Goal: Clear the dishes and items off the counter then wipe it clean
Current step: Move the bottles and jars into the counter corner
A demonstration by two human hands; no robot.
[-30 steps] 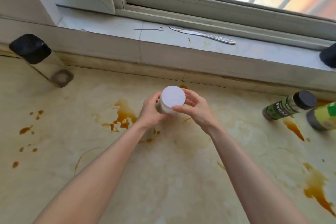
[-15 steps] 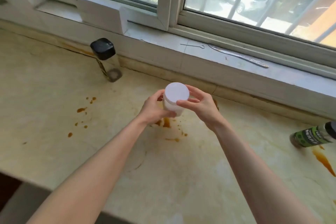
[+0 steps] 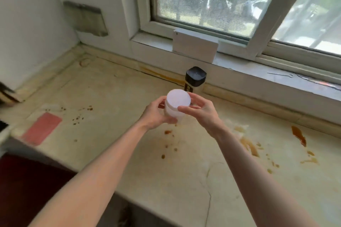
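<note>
Pale yellow stone makes up the counter (image 3: 129, 162), and it is dirty — brown sticky spills (image 3: 248, 145) and little brown drops lie on it, most on the right side and some under the hands. Along the back runs a white window sill (image 3: 239, 69). Above it is a big window (image 3: 203, 5) with trees and parked cars outside, all fuzzy.

Both hands hold one white jar (image 3: 178, 106) up in the air over the middle of the counter. The jar does not touch the counter. The left hand (image 3: 156, 116) is wrapped round the jar's side, with its fingers curled behind and under it. The right hand (image 3: 201, 110) pinches the edge of the jar's flat round lid with its thumb and fingertips. The top of the lid is plain white.

Just behind the jar stands a see-through bottle (image 3: 195, 79) with a square black cap, close to the back edge of the counter. It has a dark and pale label, but the writing is too blurry to read — and the jar hides the bottle's bottom part.

A white box (image 3: 194, 47) sits on the sill above the bottle. A thin bent wire (image 3: 280, 74) lies on the sill further right. A flat pink patch (image 3: 42, 128) lies on the counter at the left, near the front edge; I cannot tell what it is.
</note>
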